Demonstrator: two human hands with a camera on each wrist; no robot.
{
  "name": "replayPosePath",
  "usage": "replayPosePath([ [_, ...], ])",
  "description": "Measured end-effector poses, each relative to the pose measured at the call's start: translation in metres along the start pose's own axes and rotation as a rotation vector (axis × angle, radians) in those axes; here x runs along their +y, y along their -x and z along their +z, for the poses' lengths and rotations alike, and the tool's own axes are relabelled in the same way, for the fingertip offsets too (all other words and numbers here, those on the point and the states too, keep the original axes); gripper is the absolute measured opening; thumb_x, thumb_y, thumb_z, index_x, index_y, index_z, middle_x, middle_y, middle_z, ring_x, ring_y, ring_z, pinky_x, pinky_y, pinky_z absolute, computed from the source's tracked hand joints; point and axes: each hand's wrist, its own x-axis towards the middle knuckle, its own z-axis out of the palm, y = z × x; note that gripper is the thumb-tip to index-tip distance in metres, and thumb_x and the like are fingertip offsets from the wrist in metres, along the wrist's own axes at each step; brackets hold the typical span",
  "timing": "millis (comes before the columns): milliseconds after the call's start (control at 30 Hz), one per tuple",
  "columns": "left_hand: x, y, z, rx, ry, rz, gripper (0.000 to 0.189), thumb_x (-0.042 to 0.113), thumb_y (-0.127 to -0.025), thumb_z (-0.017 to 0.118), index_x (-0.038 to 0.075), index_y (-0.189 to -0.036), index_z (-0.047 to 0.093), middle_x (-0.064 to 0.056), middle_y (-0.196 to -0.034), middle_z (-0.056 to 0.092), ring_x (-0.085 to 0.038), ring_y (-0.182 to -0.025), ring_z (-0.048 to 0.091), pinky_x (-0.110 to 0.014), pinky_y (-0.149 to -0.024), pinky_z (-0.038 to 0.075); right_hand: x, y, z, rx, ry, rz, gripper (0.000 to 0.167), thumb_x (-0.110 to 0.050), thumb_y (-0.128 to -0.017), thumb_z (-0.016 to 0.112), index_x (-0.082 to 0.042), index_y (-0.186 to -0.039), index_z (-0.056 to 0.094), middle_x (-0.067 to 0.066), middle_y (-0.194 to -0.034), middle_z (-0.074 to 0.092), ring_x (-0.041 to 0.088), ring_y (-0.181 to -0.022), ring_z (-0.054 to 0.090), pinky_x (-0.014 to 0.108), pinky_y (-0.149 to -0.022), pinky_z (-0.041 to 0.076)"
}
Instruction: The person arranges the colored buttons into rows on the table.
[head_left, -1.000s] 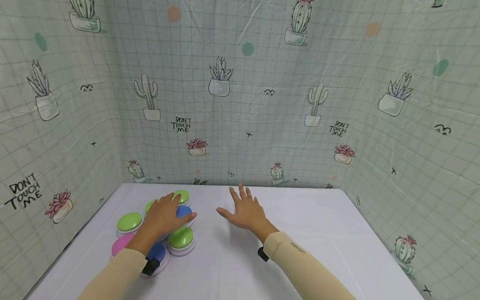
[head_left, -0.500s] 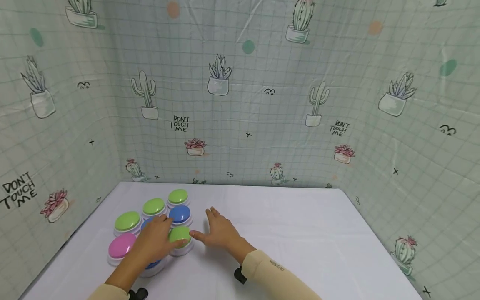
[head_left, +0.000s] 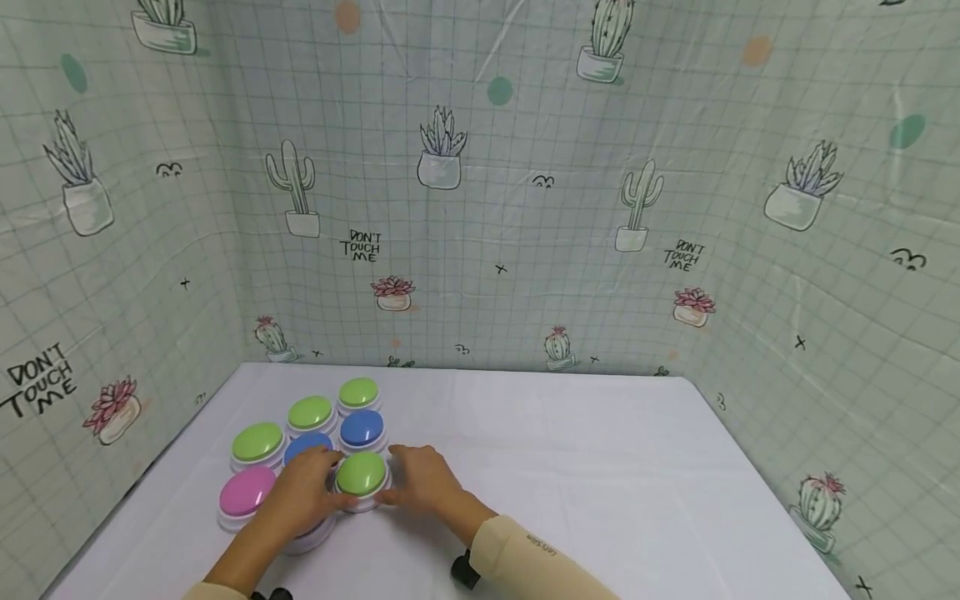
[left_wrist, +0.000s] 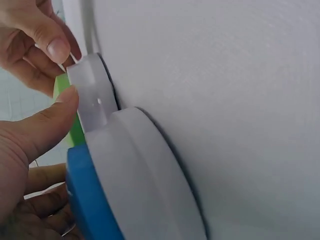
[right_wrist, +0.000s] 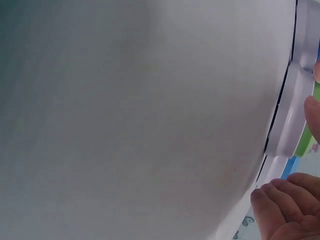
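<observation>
A round green push button (head_left: 362, 475) with a white base sits at the front right of a cluster on the white table. Both hands curve round it, one on each side. My left hand (head_left: 303, 492) holds its left side, thumb on the near edge and fingers toward the far edge. In the left wrist view the left thumb (left_wrist: 55, 117) lies against its rim. My right hand (head_left: 427, 482) cups its right side, thumb at the front and fingers bent behind. Beneath the left hand a blue button (left_wrist: 92, 195) is mostly hidden in the head view.
Other buttons stand close by: blue ones (head_left: 362, 428) (head_left: 307, 447), a pink one (head_left: 247, 492) and green ones (head_left: 257, 442) (head_left: 311, 412) (head_left: 358, 392). The white table (head_left: 570, 467) extends to the right. Cactus-print cloth (head_left: 480, 225) walls three sides.
From hovering spread over and beside the cluster, both hands have come down toward the front green button. The right hand has moved left, and its fingers now bend round the button's side.
</observation>
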Motion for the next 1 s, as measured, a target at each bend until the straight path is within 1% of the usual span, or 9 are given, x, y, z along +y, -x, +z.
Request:
replayPosePath([
  [167, -0.003, 0.001, 0.002, -0.001, 0.054, 0.010, 0.057, 0.024, -0.072, 0.097, -0.006, -0.114, 0.073, -0.013, -0.103, 0.073, -0.030, -0.097, 0.067, -0.054, -0.088, 0.058, 0.000, -0.001, 0.002, 0.005, -0.048, -0.035, 0.058, -0.032, -0.081, 0.092, -0.006, -0.129, 0.072, 0.007, -0.123, 0.076, 0.022, -0.115, 0.069, 0.033, -0.103, 0.054],
  [267, -0.006, 0.002, 0.004, 0.008, 0.086, 0.005, 0.051, 0.022, -0.072, 0.097, -0.003, -0.110, 0.075, -0.007, -0.099, 0.074, -0.023, -0.092, 0.066, -0.050, -0.085, 0.059, 0.000, -0.002, 0.005, 0.014, -0.078, -0.058, 0.051, -0.027, -0.080, 0.093, -0.009, -0.124, 0.075, 0.002, -0.117, 0.077, 0.016, -0.109, 0.069, 0.029, -0.099, 0.054],
  [367, -0.008, 0.001, 0.006, 0.007, 0.116, -0.011, 0.049, 0.021, -0.073, 0.096, -0.002, -0.110, 0.076, -0.004, -0.096, 0.073, -0.020, -0.089, 0.064, -0.048, -0.082, 0.059, -0.001, -0.004, 0.006, 0.027, -0.104, -0.045, 0.048, -0.025, -0.079, 0.094, -0.010, -0.120, 0.077, -0.001, -0.112, 0.078, 0.011, -0.104, 0.068, 0.026, -0.095, 0.054],
  [467, -0.008, 0.001, 0.006, -0.003, 0.153, -0.043, 0.048, 0.019, -0.074, 0.095, -0.002, -0.112, 0.076, -0.006, -0.097, 0.075, -0.021, -0.090, 0.067, -0.048, -0.082, 0.060, -0.004, -0.005, 0.006, 0.033, -0.128, -0.018, 0.047, -0.022, -0.077, 0.095, -0.009, -0.119, 0.077, -0.001, -0.109, 0.078, 0.010, -0.100, 0.067, 0.026, -0.093, 0.054],
  [667, -0.010, -0.001, 0.005, -0.037, 0.207, -0.110, 0.050, 0.019, -0.076, 0.095, -0.003, -0.116, 0.076, -0.011, -0.104, 0.077, -0.028, -0.098, 0.072, -0.051, -0.089, 0.061, -0.010, -0.006, 0.005, 0.025, -0.205, 0.044, 0.054, -0.023, -0.076, 0.097, -0.007, -0.123, 0.076, 0.001, -0.114, 0.077, 0.012, -0.106, 0.068, 0.028, -0.096, 0.055],
  [833, -0.011, -0.002, 0.006, -0.033, 0.236, -0.121, 0.051, 0.018, -0.074, 0.096, -0.005, -0.116, 0.075, -0.013, -0.104, 0.078, -0.031, -0.099, 0.074, -0.053, -0.092, 0.060, -0.012, -0.007, 0.007, 0.039, -0.268, 0.083, 0.055, -0.024, -0.075, 0.097, -0.006, -0.123, 0.076, 0.002, -0.113, 0.078, 0.013, -0.106, 0.070, 0.028, -0.096, 0.056],
  [900, -0.012, -0.001, 0.006, -0.028, 0.245, -0.121, 0.052, 0.018, -0.073, 0.096, -0.005, -0.115, 0.075, -0.013, -0.103, 0.078, -0.031, -0.098, 0.074, -0.053, -0.091, 0.060, -0.012, -0.008, 0.008, 0.043, -0.274, 0.093, 0.055, -0.024, -0.075, 0.097, -0.007, -0.123, 0.076, 0.001, -0.114, 0.079, 0.013, -0.107, 0.070, 0.030, -0.099, 0.055],
  [1000, -0.011, -0.001, 0.004, -0.029, 0.251, -0.137, 0.053, 0.019, -0.073, 0.096, -0.004, -0.115, 0.075, -0.012, -0.103, 0.078, -0.030, -0.098, 0.074, -0.053, -0.092, 0.060, -0.012, -0.009, 0.010, 0.050, -0.287, 0.103, 0.056, -0.024, -0.075, 0.098, -0.008, -0.123, 0.076, 0.001, -0.115, 0.079, 0.013, -0.108, 0.071, 0.035, -0.104, 0.054],
])
